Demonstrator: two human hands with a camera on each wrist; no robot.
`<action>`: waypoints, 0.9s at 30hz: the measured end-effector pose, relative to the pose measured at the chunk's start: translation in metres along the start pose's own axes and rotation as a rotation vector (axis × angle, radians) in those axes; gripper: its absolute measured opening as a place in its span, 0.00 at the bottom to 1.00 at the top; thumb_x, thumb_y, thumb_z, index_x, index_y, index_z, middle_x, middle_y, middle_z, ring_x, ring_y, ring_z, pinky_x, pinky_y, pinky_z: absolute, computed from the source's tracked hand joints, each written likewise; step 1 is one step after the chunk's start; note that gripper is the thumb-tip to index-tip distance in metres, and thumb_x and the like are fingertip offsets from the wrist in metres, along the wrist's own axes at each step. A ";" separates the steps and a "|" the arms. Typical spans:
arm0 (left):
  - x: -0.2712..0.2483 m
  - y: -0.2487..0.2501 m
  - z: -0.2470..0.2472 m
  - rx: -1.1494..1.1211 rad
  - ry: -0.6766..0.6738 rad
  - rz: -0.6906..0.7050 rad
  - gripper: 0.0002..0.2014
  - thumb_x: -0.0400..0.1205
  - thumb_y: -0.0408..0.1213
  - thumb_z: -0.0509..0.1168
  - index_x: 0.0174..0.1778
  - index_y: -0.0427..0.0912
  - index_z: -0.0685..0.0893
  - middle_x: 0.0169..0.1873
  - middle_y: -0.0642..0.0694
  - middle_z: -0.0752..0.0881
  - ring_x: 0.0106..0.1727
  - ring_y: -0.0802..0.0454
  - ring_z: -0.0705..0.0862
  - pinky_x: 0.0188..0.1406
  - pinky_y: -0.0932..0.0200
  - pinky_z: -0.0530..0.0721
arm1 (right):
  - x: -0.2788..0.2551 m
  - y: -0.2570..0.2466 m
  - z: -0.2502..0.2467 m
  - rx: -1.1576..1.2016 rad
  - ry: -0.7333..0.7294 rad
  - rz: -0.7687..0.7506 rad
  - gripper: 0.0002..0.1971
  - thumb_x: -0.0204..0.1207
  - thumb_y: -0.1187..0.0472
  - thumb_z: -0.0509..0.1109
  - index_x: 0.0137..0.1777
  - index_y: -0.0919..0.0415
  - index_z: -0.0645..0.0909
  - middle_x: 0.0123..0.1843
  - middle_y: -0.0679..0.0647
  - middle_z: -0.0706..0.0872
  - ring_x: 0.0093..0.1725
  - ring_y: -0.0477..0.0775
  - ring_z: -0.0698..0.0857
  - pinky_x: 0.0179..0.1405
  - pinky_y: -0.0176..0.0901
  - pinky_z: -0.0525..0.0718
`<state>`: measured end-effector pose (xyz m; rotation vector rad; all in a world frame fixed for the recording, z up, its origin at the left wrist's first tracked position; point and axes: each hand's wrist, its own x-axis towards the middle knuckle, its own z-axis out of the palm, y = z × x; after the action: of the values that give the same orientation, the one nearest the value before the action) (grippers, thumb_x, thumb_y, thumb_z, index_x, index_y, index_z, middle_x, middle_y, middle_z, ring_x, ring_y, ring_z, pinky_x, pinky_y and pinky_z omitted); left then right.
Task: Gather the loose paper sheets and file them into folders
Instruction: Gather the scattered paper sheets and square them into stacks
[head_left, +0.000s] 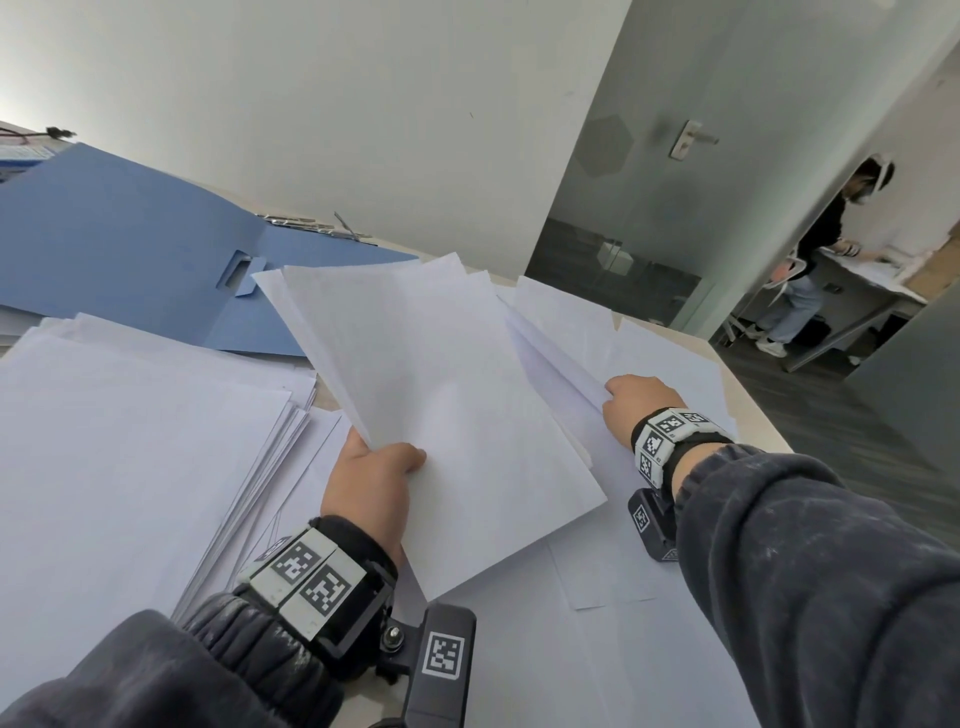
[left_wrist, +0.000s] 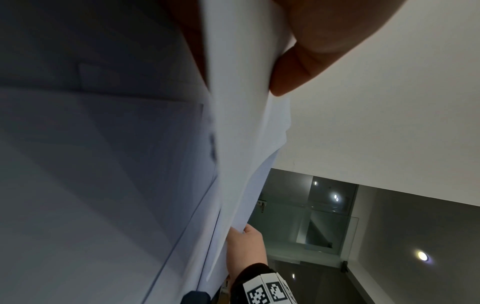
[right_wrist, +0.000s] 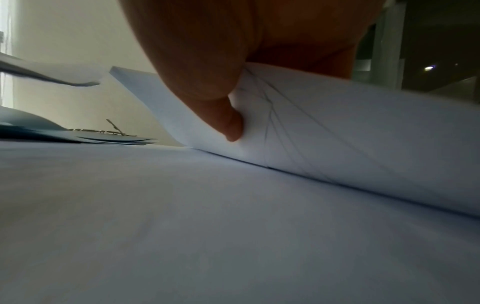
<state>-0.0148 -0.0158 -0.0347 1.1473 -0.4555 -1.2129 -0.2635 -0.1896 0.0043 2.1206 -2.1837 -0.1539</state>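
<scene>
My left hand (head_left: 376, 465) pinches the near edge of a raised bundle of white sheets (head_left: 441, 395), thumb on top; the left wrist view shows that thumb (left_wrist: 293, 70) against the bundle (left_wrist: 244, 107). My right hand (head_left: 623, 408) grips the lifted edge of several loose sheets (head_left: 558, 338) to the right; in the right wrist view the thumb (right_wrist: 228, 123) presses on their curled edge (right_wrist: 324, 127). An open blue folder (head_left: 130, 249) with a metal clip (head_left: 317, 226) lies at the back left. More loose sheets (head_left: 649, 623) cover the table in front.
A thick fanned stack of white paper (head_left: 119, 457) lies at the left. The table's right edge (head_left: 753, 395) drops to a dark floor. A grey door (head_left: 649, 171) stands behind, and a person (head_left: 810, 260) works at another table far right.
</scene>
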 end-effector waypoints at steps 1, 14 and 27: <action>0.001 -0.001 0.000 -0.005 -0.009 -0.004 0.16 0.78 0.19 0.61 0.48 0.47 0.84 0.36 0.45 0.87 0.35 0.44 0.84 0.38 0.53 0.83 | -0.001 0.003 -0.001 0.037 0.018 0.021 0.06 0.81 0.64 0.59 0.45 0.56 0.77 0.52 0.59 0.86 0.46 0.63 0.80 0.46 0.44 0.75; 0.002 -0.004 0.002 0.020 -0.100 -0.075 0.18 0.79 0.21 0.60 0.59 0.44 0.82 0.48 0.38 0.89 0.47 0.35 0.87 0.58 0.36 0.86 | -0.087 0.015 -0.035 0.321 0.186 -0.075 0.10 0.83 0.61 0.57 0.50 0.52 0.81 0.44 0.57 0.84 0.45 0.64 0.83 0.48 0.48 0.81; -0.008 -0.003 0.002 0.076 -0.228 -0.017 0.38 0.62 0.56 0.81 0.67 0.50 0.80 0.55 0.47 0.91 0.55 0.41 0.91 0.61 0.36 0.85 | -0.150 -0.043 -0.040 -0.073 -0.054 -0.307 0.12 0.84 0.63 0.56 0.62 0.56 0.76 0.39 0.55 0.74 0.42 0.63 0.78 0.44 0.48 0.79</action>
<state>-0.0210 -0.0098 -0.0347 1.0824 -0.6701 -1.3575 -0.2109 -0.0413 0.0384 2.4217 -1.8323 -0.3112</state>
